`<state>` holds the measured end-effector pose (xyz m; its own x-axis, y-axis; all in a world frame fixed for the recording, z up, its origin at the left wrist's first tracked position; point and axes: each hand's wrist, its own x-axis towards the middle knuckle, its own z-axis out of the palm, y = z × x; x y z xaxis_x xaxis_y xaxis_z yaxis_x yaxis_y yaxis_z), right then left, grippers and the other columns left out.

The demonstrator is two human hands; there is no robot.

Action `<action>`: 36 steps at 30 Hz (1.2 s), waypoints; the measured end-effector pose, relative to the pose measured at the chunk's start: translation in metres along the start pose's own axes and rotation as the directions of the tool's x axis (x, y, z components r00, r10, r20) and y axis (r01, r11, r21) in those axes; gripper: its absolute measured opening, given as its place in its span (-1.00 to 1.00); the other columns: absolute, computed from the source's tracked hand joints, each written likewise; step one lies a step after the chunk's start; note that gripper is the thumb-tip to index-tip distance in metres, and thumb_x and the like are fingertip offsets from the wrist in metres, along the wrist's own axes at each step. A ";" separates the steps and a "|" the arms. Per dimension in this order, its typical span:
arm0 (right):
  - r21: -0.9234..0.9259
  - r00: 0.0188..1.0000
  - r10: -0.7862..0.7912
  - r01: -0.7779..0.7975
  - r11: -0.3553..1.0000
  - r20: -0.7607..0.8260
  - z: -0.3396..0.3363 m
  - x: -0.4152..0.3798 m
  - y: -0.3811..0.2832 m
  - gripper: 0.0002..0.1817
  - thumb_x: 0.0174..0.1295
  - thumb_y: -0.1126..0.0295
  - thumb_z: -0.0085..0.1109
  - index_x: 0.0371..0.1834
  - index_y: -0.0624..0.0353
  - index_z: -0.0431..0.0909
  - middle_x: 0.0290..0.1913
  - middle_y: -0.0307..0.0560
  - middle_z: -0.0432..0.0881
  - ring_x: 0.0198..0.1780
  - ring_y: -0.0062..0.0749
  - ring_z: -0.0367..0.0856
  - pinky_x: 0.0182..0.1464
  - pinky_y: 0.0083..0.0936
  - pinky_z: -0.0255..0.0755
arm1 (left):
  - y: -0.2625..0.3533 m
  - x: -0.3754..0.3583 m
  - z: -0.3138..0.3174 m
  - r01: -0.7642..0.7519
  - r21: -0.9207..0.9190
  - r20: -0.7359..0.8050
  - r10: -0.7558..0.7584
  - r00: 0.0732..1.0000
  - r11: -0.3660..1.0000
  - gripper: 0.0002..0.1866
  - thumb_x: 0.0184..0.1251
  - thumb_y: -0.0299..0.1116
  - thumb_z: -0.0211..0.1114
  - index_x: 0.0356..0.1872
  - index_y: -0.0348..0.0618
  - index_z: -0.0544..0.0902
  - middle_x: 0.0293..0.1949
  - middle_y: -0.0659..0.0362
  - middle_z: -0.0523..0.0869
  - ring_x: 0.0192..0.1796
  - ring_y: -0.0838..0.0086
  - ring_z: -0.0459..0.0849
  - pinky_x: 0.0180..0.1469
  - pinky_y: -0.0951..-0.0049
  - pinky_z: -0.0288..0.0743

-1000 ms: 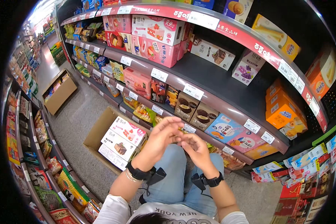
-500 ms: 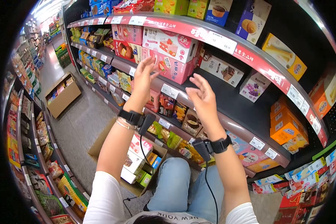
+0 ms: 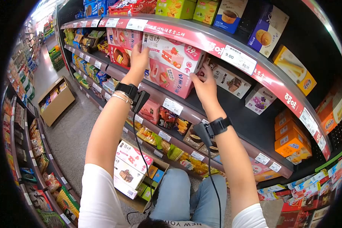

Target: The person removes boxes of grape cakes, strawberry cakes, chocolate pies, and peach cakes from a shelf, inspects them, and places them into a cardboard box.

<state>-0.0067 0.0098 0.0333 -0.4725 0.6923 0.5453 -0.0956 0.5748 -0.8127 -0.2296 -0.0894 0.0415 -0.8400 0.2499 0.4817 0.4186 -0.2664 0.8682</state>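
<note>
A white-and-pink cake box (image 3: 171,52) lies on top of a pink box (image 3: 164,76) on the middle shelf. My left hand (image 3: 139,60) is at the left end of the white-and-pink box, thumb near its front and fingers along its side. At the opposite end, my right hand (image 3: 205,83) has its fingers curled round the right side of the stack, the thumb by the front corner of the pink box. Parts of the right fingertips are hidden behind the boxes. The two hands hold the white-and-pink box between them.
A white brownie box (image 3: 230,80) and a grape-print box (image 3: 260,98) stand further right on the shelf. Below, beside my knees, an open carton (image 3: 135,203) holds several boxes. Another carton (image 3: 59,108) sits in the aisle. The upper shelf edge (image 3: 201,36) overhangs my hands.
Both hands have moved forward to the ends of the stacked boxes; before, they hung open in front of the shelf. The view has shifted slightly.
</note>
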 end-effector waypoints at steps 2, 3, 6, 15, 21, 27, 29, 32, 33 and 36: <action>0.038 1.000 0.015 -0.016 0.999 0.019 0.004 0.009 0.000 -0.28 0.06 0.25 0.33 0.25 0.37 0.30 0.04 0.21 0.59 0.05 -0.16 0.61 0.06 -0.39 0.46 | -0.010 0.007 -0.001 0.032 0.008 0.012 -0.032 0.999 0.999 -0.48 0.26 -0.33 0.14 0.24 -0.33 0.39 0.18 -0.10 0.51 0.23 0.18 0.48 0.24 0.35 0.31; 0.057 0.999 0.021 -0.023 0.998 0.028 0.006 0.014 -0.001 -0.29 0.05 0.23 0.35 0.22 0.38 0.31 0.04 0.20 0.60 0.03 -0.16 0.62 0.07 -0.39 0.46 | -0.016 0.009 -0.002 0.042 0.013 0.024 -0.042 0.999 0.999 -0.47 0.26 -0.33 0.15 0.24 -0.33 0.39 0.18 -0.09 0.51 0.22 0.19 0.48 0.24 0.36 0.31; -0.081 0.998 -0.034 0.030 0.996 -0.057 0.010 0.027 0.007 -0.31 -0.02 0.16 0.42 0.10 0.38 0.39 -0.03 0.15 0.64 -0.03 -0.18 0.65 0.03 -0.41 0.47 | -0.025 0.008 -0.007 0.083 -0.019 0.063 -0.082 0.995 0.996 -0.47 0.26 -0.32 0.15 0.25 -0.32 0.38 0.18 -0.08 0.52 0.21 0.23 0.50 0.22 0.38 0.33; 0.068 0.998 -0.051 0.052 0.996 -0.022 0.000 0.018 -0.003 -0.31 -0.08 0.20 0.48 0.06 0.38 0.40 -0.12 0.04 0.63 -0.15 -0.36 0.62 -0.07 -0.49 0.49 | -0.004 -0.014 -0.017 0.153 -0.031 0.143 -0.148 0.979 0.988 -0.45 0.32 -0.30 0.14 0.29 -0.33 0.35 0.21 0.00 0.49 0.20 0.38 0.47 0.21 0.46 0.31; 0.384 1.000 0.001 0.004 0.923 -0.012 -0.018 -0.006 -0.020 -0.34 -0.01 0.39 0.43 0.13 0.40 0.30 -0.07 0.03 0.58 -0.09 -0.41 0.58 -0.06 -0.52 0.47 | -0.016 -0.022 -0.022 0.072 -0.089 0.059 -0.067 0.996 0.993 -0.46 0.32 -0.22 0.18 0.28 -0.25 0.40 0.17 0.01 0.55 0.15 0.38 0.52 0.17 0.42 0.36; 0.634 0.982 0.162 -0.185 0.751 0.094 -0.068 -0.068 -0.038 -0.44 0.12 0.53 0.28 0.17 0.42 0.26 0.03 0.08 0.51 0.03 -0.38 0.54 0.07 -0.50 0.45 | 0.017 -0.082 -0.045 0.185 -0.378 0.217 -0.107 0.970 0.907 -0.50 0.48 -0.14 0.02 0.27 -0.28 0.40 0.15 0.10 0.56 0.16 0.45 0.52 0.20 0.44 0.37; 0.638 0.968 0.208 -0.247 0.729 0.138 -0.083 -0.094 -0.037 -0.47 0.13 0.54 0.24 0.16 0.40 0.27 0.03 0.07 0.51 0.06 -0.36 0.53 0.10 -0.49 0.45 | 0.020 -0.109 -0.055 0.167 -0.441 0.303 -0.029 0.953 0.882 -0.51 0.51 -0.10 -0.04 0.28 -0.22 0.39 0.14 0.15 0.56 0.16 0.46 0.54 0.19 0.44 0.41; 0.592 0.930 0.304 -0.366 0.718 0.206 -0.102 -0.134 -0.028 -0.52 0.19 0.48 0.19 0.17 0.34 0.31 0.02 0.00 0.55 0.03 -0.39 0.58 0.10 -0.46 0.48 | 0.029 -0.159 -0.073 0.371 -0.456 0.431 -0.163 0.887 0.809 -0.45 0.53 -0.03 -0.11 0.28 -0.29 0.37 0.18 0.06 0.54 0.17 0.38 0.54 0.19 0.39 0.45; 0.565 0.921 0.336 -0.388 0.728 0.198 -0.105 -0.149 -0.023 -0.56 0.22 0.45 0.15 0.16 0.32 0.34 -0.01 -0.02 0.58 0.00 -0.39 0.62 0.06 -0.43 0.52 | 0.027 -0.174 -0.080 0.362 -0.388 0.452 -0.167 0.876 0.847 -0.44 0.53 -0.03 -0.12 0.28 -0.30 0.37 0.19 0.03 0.53 0.17 0.36 0.54 0.20 0.39 0.44; 0.605 0.862 0.453 -0.489 0.628 0.227 -0.117 -0.188 -0.019 -0.54 0.23 0.47 0.16 0.18 0.34 0.31 0.00 0.01 0.57 -0.01 -0.38 0.63 0.01 -0.45 0.58 | 0.029 -0.221 -0.096 0.403 -0.302 0.464 -0.237 0.854 0.864 -0.43 0.52 -0.03 -0.11 0.28 -0.33 0.36 0.21 -0.01 0.51 0.17 0.36 0.54 0.20 0.39 0.42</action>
<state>0.1863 -0.0808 -0.0299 -0.6500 0.7579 0.0554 -0.3587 -0.2417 -0.9016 -0.0653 -0.2419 -0.0512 -0.6563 0.7079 0.2611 -0.0815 -0.4106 0.9082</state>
